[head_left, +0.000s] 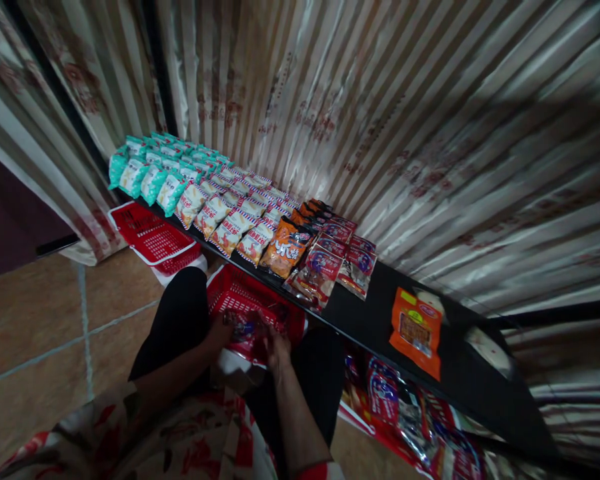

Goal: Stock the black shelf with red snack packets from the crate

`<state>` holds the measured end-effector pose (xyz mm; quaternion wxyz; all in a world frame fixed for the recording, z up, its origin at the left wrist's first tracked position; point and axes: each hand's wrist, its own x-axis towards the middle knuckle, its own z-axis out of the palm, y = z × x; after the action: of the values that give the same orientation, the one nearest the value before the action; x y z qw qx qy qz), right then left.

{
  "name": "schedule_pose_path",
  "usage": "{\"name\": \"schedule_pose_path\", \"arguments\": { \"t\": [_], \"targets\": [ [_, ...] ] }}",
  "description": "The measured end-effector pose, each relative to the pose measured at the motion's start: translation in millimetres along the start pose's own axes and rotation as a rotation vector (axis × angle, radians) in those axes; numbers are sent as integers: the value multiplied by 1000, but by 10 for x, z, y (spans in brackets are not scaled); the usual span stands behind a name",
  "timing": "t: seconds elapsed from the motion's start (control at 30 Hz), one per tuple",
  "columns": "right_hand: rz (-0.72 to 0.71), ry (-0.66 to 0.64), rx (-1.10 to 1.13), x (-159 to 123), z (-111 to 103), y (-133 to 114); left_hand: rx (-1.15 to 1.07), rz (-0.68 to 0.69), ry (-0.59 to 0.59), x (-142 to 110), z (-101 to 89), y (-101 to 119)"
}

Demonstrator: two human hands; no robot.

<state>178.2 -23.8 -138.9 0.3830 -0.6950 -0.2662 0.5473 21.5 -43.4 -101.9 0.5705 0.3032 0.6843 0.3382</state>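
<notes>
Low in front of me, over a red plastic basket (233, 283), my left hand (220, 335) is closed on the left side of a dark red snack packet (245, 331). My right hand (279, 350) grips shiny red packaging at the right side; whether this is the same packet or a second one I cannot tell. On the black table above lie several similar red snack packets (325, 263), the nearest ones to my hands. An orange and black snack bag (286, 248) leans beside them.
Rows of white striped bags (233, 230) and teal bags (153, 181) fill the left of the black table (365, 320). An orange packet (416, 331) lies on its right. Another red basket (153, 233) and a heap of red packets (405, 407) sit below. Striped curtains (330, 100) hang behind.
</notes>
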Motion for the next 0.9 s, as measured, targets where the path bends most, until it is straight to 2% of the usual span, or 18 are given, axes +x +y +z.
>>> {"name": "schedule_pose_path", "arguments": {
  "t": [0.13,0.27,0.37,0.67,0.9],
  "targets": [
    [123,51,204,-20,12,-49,-132,-17,-3,-168,-29,-8],
    [219,-2,338,-56,50,-91,-294,-58,-45,-311,-51,3],
    [265,-51,414,-87,94,-124,-332,-79,-36,-390,-78,46],
    [330,-187,593,-169,226,-304,-391,-61,-30,-569,-234,116],
    [342,-211,674,-284,305,-422,-466,-14,-126,-706,-407,155]
  ]
}}
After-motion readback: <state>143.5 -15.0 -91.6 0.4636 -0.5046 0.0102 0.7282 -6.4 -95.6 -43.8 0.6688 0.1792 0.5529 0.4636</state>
